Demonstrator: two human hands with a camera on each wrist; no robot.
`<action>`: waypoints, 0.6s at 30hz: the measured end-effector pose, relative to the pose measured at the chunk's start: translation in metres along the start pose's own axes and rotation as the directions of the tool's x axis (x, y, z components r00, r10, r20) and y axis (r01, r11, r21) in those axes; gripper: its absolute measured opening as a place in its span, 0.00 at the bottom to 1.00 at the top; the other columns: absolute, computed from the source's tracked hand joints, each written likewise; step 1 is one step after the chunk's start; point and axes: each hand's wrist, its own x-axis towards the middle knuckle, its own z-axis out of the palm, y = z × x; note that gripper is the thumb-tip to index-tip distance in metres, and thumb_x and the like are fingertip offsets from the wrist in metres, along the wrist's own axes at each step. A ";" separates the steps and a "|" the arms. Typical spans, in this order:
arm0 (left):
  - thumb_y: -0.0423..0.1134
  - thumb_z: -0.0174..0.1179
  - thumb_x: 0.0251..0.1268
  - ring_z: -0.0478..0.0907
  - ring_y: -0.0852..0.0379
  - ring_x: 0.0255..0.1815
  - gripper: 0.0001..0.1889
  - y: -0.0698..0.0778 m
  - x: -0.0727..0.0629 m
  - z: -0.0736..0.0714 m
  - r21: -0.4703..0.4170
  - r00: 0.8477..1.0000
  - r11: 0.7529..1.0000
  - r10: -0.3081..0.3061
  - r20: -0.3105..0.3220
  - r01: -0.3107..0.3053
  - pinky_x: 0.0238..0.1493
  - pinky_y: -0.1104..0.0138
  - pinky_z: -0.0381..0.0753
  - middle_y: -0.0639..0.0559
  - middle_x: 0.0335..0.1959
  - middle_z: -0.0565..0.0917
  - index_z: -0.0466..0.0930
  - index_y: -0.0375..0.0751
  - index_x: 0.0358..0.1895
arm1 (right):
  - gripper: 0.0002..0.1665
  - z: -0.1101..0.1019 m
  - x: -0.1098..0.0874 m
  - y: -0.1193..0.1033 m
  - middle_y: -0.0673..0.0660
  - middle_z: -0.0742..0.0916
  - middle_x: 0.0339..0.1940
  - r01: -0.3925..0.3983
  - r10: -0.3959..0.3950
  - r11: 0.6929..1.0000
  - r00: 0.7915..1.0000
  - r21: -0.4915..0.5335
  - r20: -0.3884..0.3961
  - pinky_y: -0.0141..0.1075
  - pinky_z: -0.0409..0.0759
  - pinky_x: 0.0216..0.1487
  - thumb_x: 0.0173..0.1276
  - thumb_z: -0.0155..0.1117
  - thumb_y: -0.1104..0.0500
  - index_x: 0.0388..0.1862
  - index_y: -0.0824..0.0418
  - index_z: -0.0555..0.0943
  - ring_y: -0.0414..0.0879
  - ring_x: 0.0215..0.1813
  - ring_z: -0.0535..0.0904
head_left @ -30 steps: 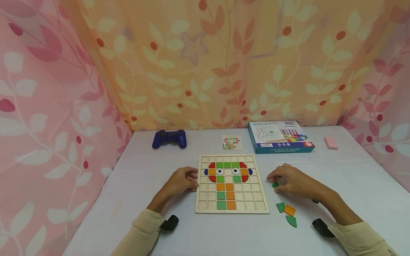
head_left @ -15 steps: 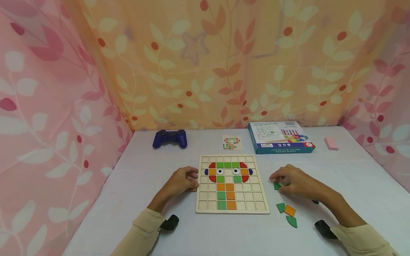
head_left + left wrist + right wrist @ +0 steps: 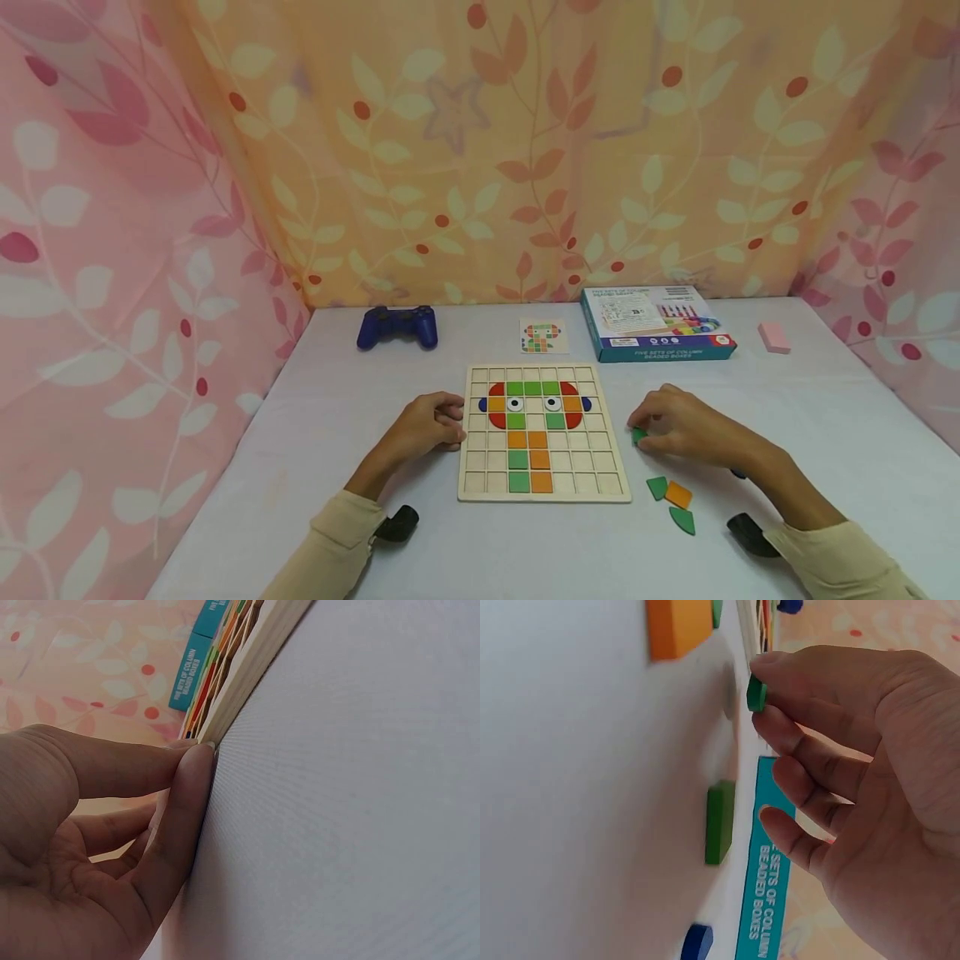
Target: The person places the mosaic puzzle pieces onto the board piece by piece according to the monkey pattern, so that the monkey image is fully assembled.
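My right hand (image 3: 686, 429) pinches a small green puzzle tile (image 3: 756, 694) between thumb and fingertips, just above the table. The other fingers are loosely bent. To its left lies a wooden grid board (image 3: 585, 483) with a partly tiled figure of red, green, orange and blue pieces and two eye tiles (image 3: 552, 404). At the board's left edge, my left hand (image 3: 423, 425) grips the rim with thumb and finger, seen close in the left wrist view. Under the right hand, a green square tile (image 3: 720, 823) lies on the table, hidden in the head view.
Near the right forearm lie green quarter-round tiles (image 3: 682, 521), an orange tile (image 3: 678, 495) and a blue piece (image 3: 697, 943). Behind the board are a pattern card (image 3: 544, 336), a flat box (image 3: 658, 323), a blue game controller (image 3: 397, 327) and a pink block (image 3: 774, 337).
The right hand first drew slightly right, then moved back left with the green tile now pinched in its fingertips. The left hand and the board stay in place.
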 end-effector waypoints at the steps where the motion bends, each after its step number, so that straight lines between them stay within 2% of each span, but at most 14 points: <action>1: 0.22 0.70 0.61 0.82 0.54 0.42 0.28 0.000 0.000 0.000 -0.002 1.000 1.000 -0.001 0.000 0.001 0.41 0.62 0.93 0.41 0.52 0.82 0.78 0.29 0.66 | 0.12 0.000 0.001 -0.002 0.38 0.88 0.40 0.004 -0.004 1.000 1.000 0.005 -0.003 0.37 0.84 0.49 0.63 0.78 0.53 0.47 0.48 0.92 0.43 0.49 0.75; 18: 0.21 0.69 0.61 0.82 0.54 0.43 0.28 -0.002 0.002 0.000 -0.012 1.000 1.000 0.008 0.001 -0.008 0.42 0.63 0.93 0.40 0.52 0.82 0.78 0.28 0.66 | 0.15 0.014 0.028 -0.038 0.39 0.86 0.42 0.057 -0.060 0.995 0.997 0.084 0.037 0.33 0.85 0.52 0.65 0.79 0.49 0.50 0.45 0.92 0.44 0.52 0.74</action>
